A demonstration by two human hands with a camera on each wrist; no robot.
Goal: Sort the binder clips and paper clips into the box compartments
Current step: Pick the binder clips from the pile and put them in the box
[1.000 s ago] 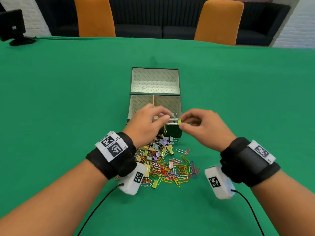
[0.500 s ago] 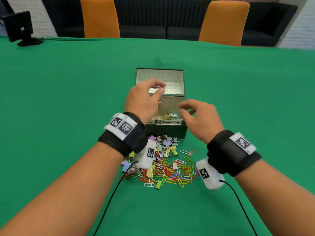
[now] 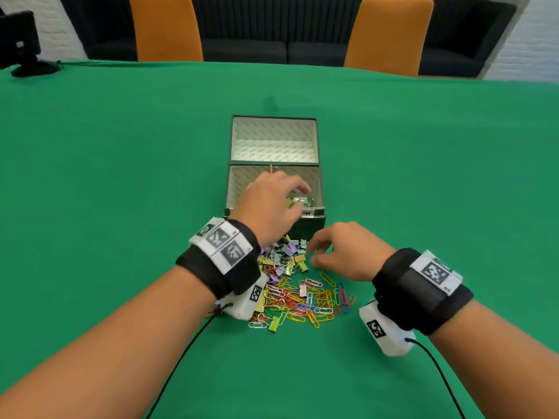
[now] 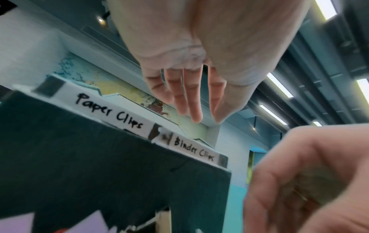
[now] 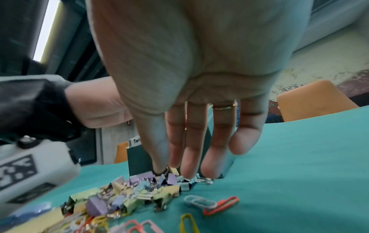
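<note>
The dark green box (image 3: 311, 226) stands open, its lid (image 3: 273, 140) tipped back. Its front rim carries the labels "Paper Clips" (image 4: 109, 108) and "Binder Clips" (image 4: 193, 151). Several binder clips (image 3: 302, 202) lie in the right compartment. My left hand (image 3: 295, 195) hovers over the box front with straight fingers (image 4: 196, 110) and holds nothing. My right hand (image 3: 313, 254) reaches down in front of the box. Its fingertips (image 5: 187, 170) touch the loose pastel binder clips (image 5: 139, 193). Coloured paper clips (image 3: 311, 300) lie spread nearer to me.
Green cloth (image 3: 121, 176) covers the whole table. Two orange chairs (image 3: 166, 28) (image 3: 390, 34) stand at the far edge, with a black device (image 3: 21, 43) at the far left. A cable (image 3: 181, 358) trails from each wrist camera toward me.
My left hand drew back from near the lid to the box front, and its pinched fingers have spread. My right hand dropped from the box rim to the binder clip pile.
</note>
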